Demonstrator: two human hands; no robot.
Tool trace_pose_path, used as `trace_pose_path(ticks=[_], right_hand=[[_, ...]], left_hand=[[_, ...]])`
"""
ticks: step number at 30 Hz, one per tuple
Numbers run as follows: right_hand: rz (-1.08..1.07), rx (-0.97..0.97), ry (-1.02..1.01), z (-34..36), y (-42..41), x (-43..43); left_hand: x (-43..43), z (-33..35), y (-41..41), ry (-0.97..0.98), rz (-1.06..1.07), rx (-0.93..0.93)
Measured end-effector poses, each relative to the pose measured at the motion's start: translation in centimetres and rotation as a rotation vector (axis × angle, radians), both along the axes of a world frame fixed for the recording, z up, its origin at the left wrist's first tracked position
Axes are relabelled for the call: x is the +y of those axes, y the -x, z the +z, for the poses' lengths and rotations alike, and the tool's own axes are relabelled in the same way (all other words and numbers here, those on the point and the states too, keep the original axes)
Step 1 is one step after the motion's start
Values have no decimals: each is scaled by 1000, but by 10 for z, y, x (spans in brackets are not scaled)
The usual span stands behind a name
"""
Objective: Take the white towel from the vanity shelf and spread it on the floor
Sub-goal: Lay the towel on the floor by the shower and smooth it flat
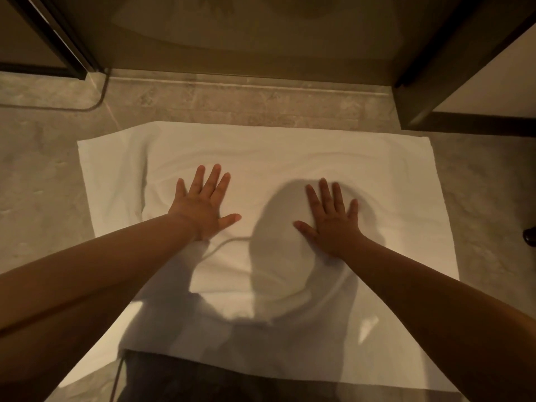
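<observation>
The white towel (290, 158) lies unfolded on the stone floor, nearly flat, with soft wrinkles at its left side and near its middle. My left hand (203, 203) rests palm down on the towel's left half, fingers spread. My right hand (333, 219) lies palm down on the right half, fingers apart too. Neither hand holds anything. My shadow darkens the near part of the towel.
Marbled floor tile (40, 175) surrounds the towel. A stone threshold (246, 94) runs along the far side, below a glass panel. Dark frames stand at the far left (66, 44) and far right (420, 82). A small dark knob (530, 236) sits at the right edge.
</observation>
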State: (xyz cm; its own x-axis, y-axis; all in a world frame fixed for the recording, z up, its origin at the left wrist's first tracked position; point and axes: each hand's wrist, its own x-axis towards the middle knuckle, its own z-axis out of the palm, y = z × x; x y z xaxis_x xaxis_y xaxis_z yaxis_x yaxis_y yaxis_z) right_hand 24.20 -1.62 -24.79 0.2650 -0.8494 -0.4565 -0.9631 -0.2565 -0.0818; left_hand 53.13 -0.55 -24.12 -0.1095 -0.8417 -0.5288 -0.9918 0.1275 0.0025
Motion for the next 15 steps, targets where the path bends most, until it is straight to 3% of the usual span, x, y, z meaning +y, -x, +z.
trace_pose_path(ticks=[12, 15], right_hand=[[-37, -107, 17, 14, -23, 3], [74, -188, 29, 19, -57, 6]], left_hand=[[9, 18, -5, 88, -33, 93], [14, 27, -22, 162, -31, 171]])
